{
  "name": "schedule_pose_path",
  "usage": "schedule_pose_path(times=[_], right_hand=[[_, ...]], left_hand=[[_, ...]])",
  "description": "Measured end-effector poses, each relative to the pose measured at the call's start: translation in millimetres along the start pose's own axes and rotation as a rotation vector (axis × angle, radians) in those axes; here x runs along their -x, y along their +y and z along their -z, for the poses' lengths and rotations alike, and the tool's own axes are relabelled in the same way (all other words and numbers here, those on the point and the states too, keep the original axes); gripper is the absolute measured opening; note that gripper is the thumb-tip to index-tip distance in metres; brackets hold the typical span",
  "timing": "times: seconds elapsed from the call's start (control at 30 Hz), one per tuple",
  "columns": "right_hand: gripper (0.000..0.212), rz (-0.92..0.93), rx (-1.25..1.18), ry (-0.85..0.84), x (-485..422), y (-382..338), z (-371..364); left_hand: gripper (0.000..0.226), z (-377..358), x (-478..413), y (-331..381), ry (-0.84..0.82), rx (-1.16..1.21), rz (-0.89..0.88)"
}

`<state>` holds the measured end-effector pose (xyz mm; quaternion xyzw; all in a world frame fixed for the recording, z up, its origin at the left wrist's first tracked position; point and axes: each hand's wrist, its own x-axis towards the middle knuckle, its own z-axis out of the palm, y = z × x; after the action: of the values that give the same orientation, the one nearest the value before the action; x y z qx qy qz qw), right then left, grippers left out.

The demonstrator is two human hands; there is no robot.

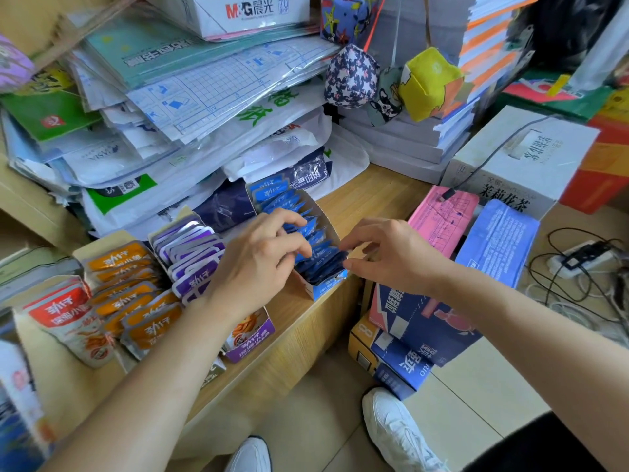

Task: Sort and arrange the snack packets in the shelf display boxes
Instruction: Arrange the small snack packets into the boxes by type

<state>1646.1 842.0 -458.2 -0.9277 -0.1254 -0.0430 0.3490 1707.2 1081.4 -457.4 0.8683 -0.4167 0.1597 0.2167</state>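
Observation:
Four open display boxes stand side by side on a wooden shelf. The rightmost box holds a row of upright blue snack packets. My left hand reaches into its left side, fingers curled over the blue packets near the front. My right hand pinches the dark blue front packets at the box's right edge. Left of it sit purple packets in a purple box, then orange packets, then red and white packets at the far left.
Behind the boxes lies a tall heap of plastic-wrapped papers. Fabric bags hang at the back. Right of the shelf stand a white carton, pink and blue packs, and a blue carton on the floor. Cables lie far right. My white shoes are below.

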Motion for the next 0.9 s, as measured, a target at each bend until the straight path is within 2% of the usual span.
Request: schedule_pose_path(times=[0.17, 0.37, 0.57, 0.9], right_hand=[[0.032, 0.057, 0.113, -0.054, 1.0, 1.0, 0.9], [0.022, 0.135, 0.168, -0.017, -4.9, 4.6, -6.2], [0.020, 0.125, 0.148, 0.009, -5.2, 7.0, -7.6], [0.019, 0.103, 0.070, 0.113, -3.1, 8.5, -13.5]], left_hand=[[0.013, 0.2, 2.0, 0.6, -0.112, -0.022, 0.037], [0.013, 1.5, -6.6, 7.8, -0.207, -0.210, 0.005], [0.008, -4.0, -7.7, 6.2, -0.171, -0.270, -0.006], [0.017, -8.2, -2.0, 1.1, -0.113, -0.140, -0.050]])
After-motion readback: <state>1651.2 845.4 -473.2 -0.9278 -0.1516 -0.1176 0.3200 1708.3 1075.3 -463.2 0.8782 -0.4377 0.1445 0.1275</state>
